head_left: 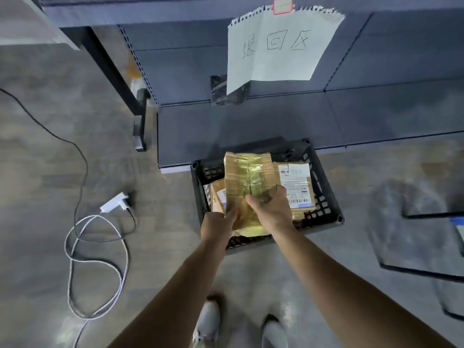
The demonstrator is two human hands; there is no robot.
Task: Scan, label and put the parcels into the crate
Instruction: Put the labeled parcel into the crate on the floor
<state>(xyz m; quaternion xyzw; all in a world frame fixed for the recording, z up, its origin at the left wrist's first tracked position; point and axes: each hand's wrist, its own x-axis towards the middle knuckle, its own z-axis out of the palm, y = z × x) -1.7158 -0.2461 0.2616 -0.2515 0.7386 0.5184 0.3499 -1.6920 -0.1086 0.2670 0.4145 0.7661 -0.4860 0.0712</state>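
A black plastic crate stands on the floor in front of a dark shelf unit. Over it I hold a brown cardboard parcel sealed with clear tape. My left hand grips its near left corner. My right hand grips its near edge from the right, fingers curled onto the taped face. Inside the crate lie two other parcels: one with a white shipping label on the right, another labelled parcel on the left, partly hidden by the held parcel.
A dark metal shelf unit rises behind the crate, with a handwritten paper sheet hanging from it. A white charger and looped cable lie on the floor to the left. Dark flat objects sit at the right. My shoes are below.
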